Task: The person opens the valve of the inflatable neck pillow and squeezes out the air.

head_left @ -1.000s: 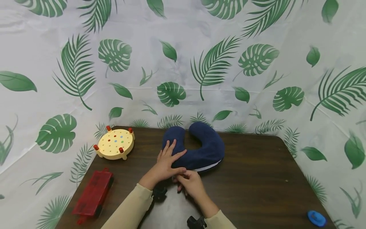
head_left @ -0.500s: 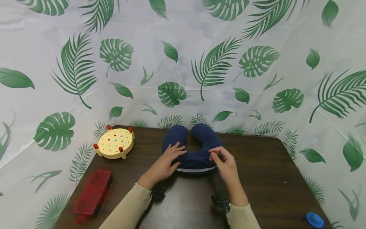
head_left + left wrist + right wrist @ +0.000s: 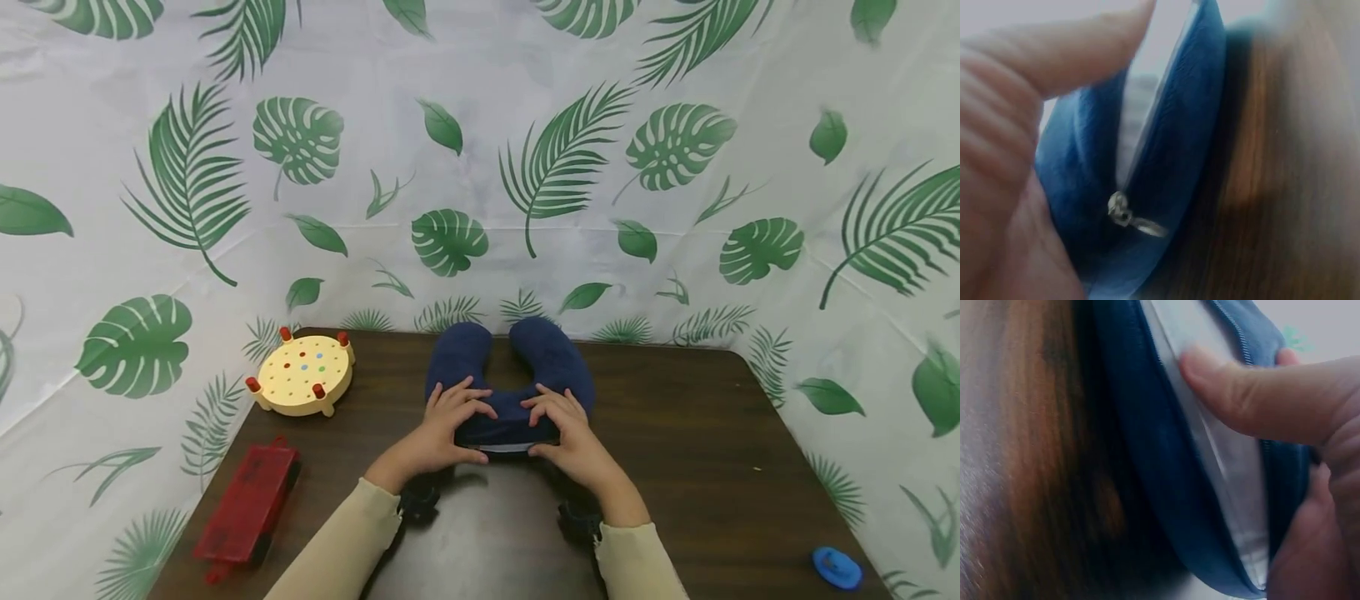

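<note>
A navy U-shaped neck pillow lies at the back middle of the table, its two ends pointing away from me. Along its front edge the zip is undone, and the white inner cushion shows in the gap. My left hand grips the left part of this edge, fingers bent over the top and thumb at the opening. The metal zip slider sits below that thumb in the left wrist view. On the right part, my right hand holds the edge likewise, its thumb against the white inside.
A round yellow pegboard with red-tipped legs stands at the back left of the brown table. Nearer on the left lies a translucent red toy. A small blue object sits at the right front.
My right hand has moved from beside the left hand, along the front edge, to the pillow's right side. The white gap has come to face me, and both hands now hold the edge.
</note>
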Demonstrator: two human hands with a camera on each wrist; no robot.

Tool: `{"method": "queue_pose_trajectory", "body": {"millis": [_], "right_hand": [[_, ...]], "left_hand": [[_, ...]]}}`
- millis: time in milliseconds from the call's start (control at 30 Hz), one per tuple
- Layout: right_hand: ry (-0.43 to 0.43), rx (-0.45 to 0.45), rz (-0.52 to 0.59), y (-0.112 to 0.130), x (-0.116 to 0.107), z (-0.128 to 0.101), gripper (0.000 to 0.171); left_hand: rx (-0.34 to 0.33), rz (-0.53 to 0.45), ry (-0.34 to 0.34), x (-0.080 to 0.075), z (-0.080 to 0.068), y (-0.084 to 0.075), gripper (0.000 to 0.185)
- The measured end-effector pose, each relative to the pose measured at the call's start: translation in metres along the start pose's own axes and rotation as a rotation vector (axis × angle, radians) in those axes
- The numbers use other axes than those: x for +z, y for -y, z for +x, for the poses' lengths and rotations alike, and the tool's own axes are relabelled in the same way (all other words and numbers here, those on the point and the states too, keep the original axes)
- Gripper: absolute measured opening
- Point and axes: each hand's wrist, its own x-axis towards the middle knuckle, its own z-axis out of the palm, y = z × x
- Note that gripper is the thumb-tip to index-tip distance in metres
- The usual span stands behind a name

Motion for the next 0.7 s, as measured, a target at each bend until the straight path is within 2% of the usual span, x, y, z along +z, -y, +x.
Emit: {"method": "queue_pose_trajectory", "body": {"millis": [167,400,700], "right_hand": [[-0.062,-0.030,-0.030,-0.001,0.005,0.002,0.040],[-0.134,-0.070,-0.008,0.004,0.005,0.005,0.024],[-0.219,-0.100,0.042,0.010,0.010,0.004,0.022]], "left_hand": [[-0.021,0.034,-0.022,0.000,-0.002,-0.004,0.048],[0.005,0.140,-0.060,0.003,-0.001,-0.008,0.052],[-0.033,0.123,-0.049,0.007,0.000,-0.012,0.048]]}}
